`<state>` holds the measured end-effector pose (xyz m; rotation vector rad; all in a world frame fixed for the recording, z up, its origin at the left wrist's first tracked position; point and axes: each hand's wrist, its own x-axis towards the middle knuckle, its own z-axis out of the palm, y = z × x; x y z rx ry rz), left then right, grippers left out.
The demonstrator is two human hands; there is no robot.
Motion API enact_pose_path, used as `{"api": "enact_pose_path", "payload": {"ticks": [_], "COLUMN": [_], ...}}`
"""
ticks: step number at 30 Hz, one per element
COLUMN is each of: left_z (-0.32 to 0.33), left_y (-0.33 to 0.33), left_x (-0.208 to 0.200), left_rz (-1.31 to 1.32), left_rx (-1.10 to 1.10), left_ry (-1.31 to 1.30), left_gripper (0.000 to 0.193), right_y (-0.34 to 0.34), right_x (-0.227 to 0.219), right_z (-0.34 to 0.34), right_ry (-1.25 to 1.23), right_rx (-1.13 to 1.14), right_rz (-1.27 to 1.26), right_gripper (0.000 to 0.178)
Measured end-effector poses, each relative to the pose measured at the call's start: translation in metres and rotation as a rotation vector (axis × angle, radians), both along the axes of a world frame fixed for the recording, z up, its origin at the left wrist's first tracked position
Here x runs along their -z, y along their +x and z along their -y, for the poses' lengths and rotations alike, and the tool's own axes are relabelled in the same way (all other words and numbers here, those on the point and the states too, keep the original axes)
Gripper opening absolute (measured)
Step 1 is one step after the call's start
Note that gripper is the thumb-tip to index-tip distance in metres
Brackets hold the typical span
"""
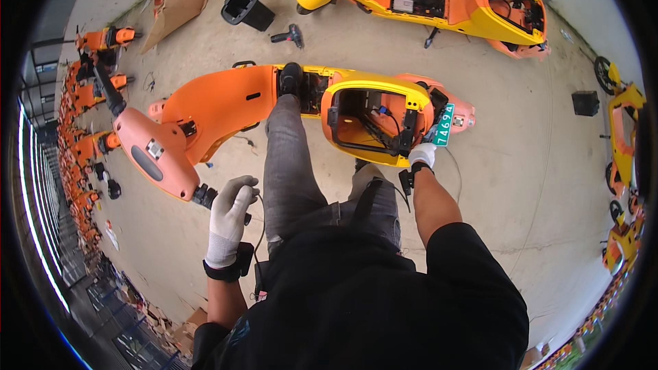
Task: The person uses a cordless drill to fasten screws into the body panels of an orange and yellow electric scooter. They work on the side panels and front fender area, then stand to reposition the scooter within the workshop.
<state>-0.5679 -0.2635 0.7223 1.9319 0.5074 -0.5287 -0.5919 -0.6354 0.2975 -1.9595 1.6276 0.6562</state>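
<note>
An orange and yellow electric scooter lies lengthwise before me, its pink handlebar housing at the left. My left hand, in a white glove, closes round the near handlebar grip; the dark grip end shows below the fingers. At the scooter's rear, my gloved right hand is closed at the lower edge of a green licence plate, beside the yellow body frame. Its fingertips are hidden, so what it grips is unclear. Wiring shows inside the open rear compartment.
My shoe rests on the scooter's middle. Beyond stand a second yellow scooter, a black bin, a cordless drill and a cardboard sheet. A black crate sits at right; several scooters line both sides.
</note>
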Motion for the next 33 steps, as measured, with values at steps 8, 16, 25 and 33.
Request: {"api": "enact_pose_path", "payload": {"ticks": [8,16,25,33], "left_z": [-0.025,-0.087,-0.099,-0.093], "left_y": [-0.074,-0.146,-0.109,-0.095], "left_x": [0.016,0.062,0.146,0.139], "left_rz": [-0.180,-0.337,-0.046,-0.062], "left_rx": [-0.137,-0.485,-0.784,-0.852], "left_ry": [-0.214,0.012,-0.071,-0.210], "left_gripper": [0.036,0.045,0.044,0.014], "right_y": [-0.002,-0.059,-0.046,-0.071], "right_x": [0.001,0.040,-0.006,0.093], "right_z": [0.013,0.026,-0.069,-0.103], "right_ry": [0.136,0.497,0.965,0.859], "right_rx": [-0.497,-0.195,1.087,1.179], "right_rz": [-0.078,0.009,0.118,0.401], "right_gripper": [0.061,0.082,0.083,0.053]}}
